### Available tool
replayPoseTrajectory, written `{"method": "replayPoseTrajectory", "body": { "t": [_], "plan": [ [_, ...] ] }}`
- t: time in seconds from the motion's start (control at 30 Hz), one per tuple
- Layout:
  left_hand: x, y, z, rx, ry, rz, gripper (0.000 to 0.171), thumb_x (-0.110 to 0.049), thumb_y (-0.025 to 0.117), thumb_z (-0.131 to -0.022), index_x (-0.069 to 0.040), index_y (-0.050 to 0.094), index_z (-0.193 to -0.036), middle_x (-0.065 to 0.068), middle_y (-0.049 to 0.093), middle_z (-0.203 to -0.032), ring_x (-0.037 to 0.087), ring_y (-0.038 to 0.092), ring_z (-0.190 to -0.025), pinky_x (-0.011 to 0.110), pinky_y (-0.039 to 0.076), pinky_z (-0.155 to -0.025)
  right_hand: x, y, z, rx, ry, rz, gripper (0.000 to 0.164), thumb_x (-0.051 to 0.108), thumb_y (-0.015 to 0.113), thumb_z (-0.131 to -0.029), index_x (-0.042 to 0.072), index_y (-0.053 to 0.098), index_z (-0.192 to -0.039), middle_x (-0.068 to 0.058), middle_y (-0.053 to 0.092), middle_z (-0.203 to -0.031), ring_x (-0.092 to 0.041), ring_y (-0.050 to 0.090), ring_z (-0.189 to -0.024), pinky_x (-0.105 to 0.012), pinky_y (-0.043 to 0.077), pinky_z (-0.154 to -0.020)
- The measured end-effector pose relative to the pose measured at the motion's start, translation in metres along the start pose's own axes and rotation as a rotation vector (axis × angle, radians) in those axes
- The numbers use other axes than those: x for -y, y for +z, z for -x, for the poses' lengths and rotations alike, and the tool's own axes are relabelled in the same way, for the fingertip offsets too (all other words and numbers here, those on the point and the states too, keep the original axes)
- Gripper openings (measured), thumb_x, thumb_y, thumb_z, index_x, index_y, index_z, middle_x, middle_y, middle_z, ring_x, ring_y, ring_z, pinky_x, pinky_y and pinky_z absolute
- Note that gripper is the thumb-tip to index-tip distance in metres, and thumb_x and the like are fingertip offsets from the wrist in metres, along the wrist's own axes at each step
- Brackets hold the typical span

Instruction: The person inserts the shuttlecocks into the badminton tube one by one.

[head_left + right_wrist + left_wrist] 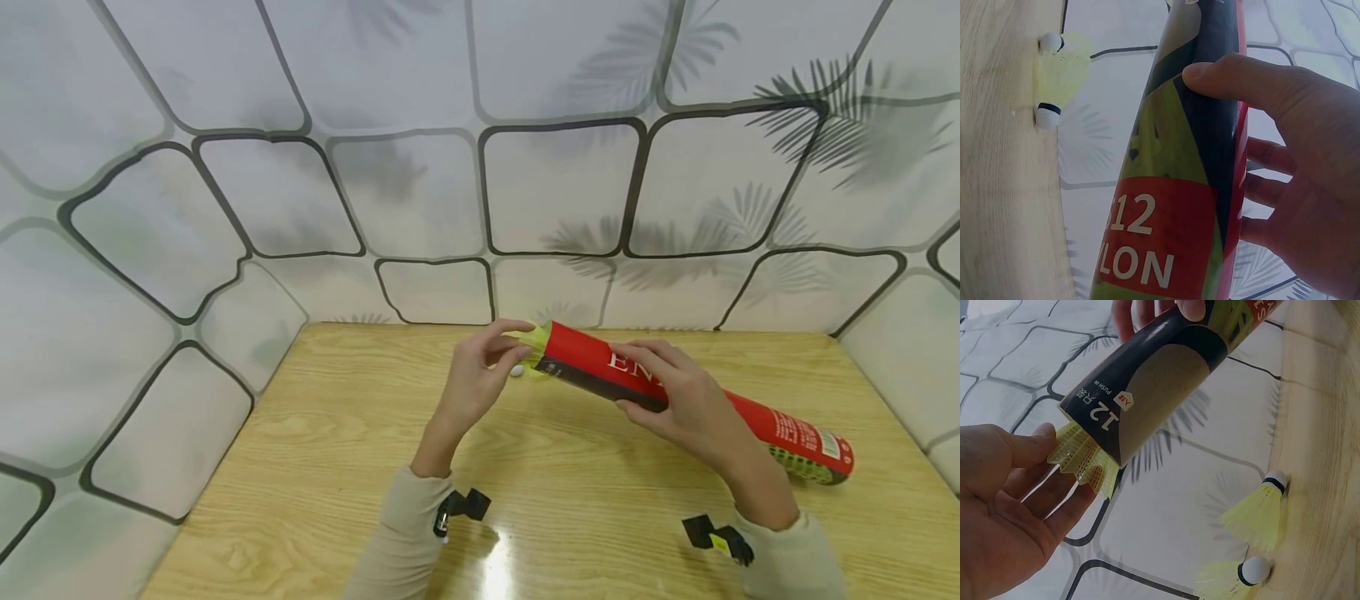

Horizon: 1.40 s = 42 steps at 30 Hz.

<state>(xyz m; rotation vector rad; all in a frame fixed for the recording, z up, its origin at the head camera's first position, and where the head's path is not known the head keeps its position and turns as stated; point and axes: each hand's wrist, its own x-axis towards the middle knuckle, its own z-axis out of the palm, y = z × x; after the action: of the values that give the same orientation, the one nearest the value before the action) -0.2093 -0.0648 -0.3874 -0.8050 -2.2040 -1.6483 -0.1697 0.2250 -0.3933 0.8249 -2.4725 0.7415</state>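
Two pale sleeves (405,537) are lying nearest the head camera, each wrist carrying a small black mount (472,504). Beyond them the hands are working apart on one object, a long red and dark printed tube (581,357). The right hand (693,404) is clamping the tube near its middle, thumb pressing on the dark panel, fingers wrapping the red side. The left hand (477,379) is pinching the yellow skirt of a shuttlecock (1082,461), which is protruding from the tube's open end; its cork is sitting out of sight. The tube is slanting across the right half of the desk (337,408), mouth pointing to the left hand, the end with the barcode (829,444) pointing toward the lower right; whether that end is touching the wood, cannot tell. Two loose shuttlecocks (1257,515) with white corks and black bands are lying on the desk, side by side near the left hand. "12" and "PUSH IN" are showing near the mouth. Behind, a wall (562,192) is displaying rounded outlines and grey leaf shapes.
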Motion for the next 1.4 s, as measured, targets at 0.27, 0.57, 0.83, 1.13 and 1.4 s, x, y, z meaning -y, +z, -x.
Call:
{"method": "replayPoseTrajectory", "body": {
  "t": [0.27,0.57,0.83,1.13,1.4],
  "plan": [
    [-0.001,0.002,0.001,0.041,0.007,-0.003,0.029,0.004,0.065,-0.098,-0.004,0.068,-0.126,0.012,0.077,-0.099,0.02,0.074,-0.093,0.029,0.059,-0.082,0.001,-0.001,0.0,0.004,0.001,0.01,0.075,0.007,0.093,-0.072,0.012,0.06,-0.14,-0.009,0.06,-0.13,-0.029,0.063,-0.107,-0.049,0.061,-0.077],
    [-0.003,0.006,0.001,0.065,0.017,-0.021,0.03,0.001,0.064,-0.1,-0.006,0.067,-0.128,0.013,0.078,-0.101,0.017,0.074,-0.09,0.025,0.054,-0.073,0.002,-0.001,0.0,0.005,0.007,0.021,0.075,0.007,0.093,-0.072,0.011,0.061,-0.139,-0.01,0.061,-0.129,-0.029,0.063,-0.108,-0.05,0.06,-0.079],
    [-0.003,0.01,0.001,0.072,0.007,-0.032,0.029,-0.003,0.062,-0.102,-0.008,0.066,-0.131,0.011,0.078,-0.101,0.012,0.049,-0.056,0.024,0.038,-0.057,0.003,-0.001,-0.001,0.007,0.01,0.023,0.075,0.007,0.093,-0.072,0.011,0.061,-0.139,-0.01,0.061,-0.129,-0.029,0.063,-0.108,-0.051,0.06,-0.078],
    [-0.002,0.013,0.001,0.101,0.005,0.032,0.033,-0.005,0.06,-0.103,-0.009,0.063,-0.136,0.013,0.077,-0.104,0.006,0.029,-0.045,0.022,0.031,-0.049,0.003,-0.001,0.0,0.007,0.01,0.021,0.075,0.004,0.093,-0.071,0.01,0.061,-0.138,-0.01,0.06,-0.129,-0.029,0.063,-0.108,-0.051,0.06,-0.079],
    [0.002,0.015,0.001,0.153,0.056,0.095,0.033,-0.006,0.055,-0.106,-0.006,0.058,-0.139,0.014,0.075,-0.091,0.007,0.025,-0.044,0.023,0.026,-0.047,0.004,-0.002,0.0,0.018,0.025,0.023,0.076,0.003,0.093,-0.071,0.011,0.06,-0.139,-0.01,0.06,-0.13,-0.031,0.062,-0.11,-0.053,0.06,-0.08]
  ]
}}
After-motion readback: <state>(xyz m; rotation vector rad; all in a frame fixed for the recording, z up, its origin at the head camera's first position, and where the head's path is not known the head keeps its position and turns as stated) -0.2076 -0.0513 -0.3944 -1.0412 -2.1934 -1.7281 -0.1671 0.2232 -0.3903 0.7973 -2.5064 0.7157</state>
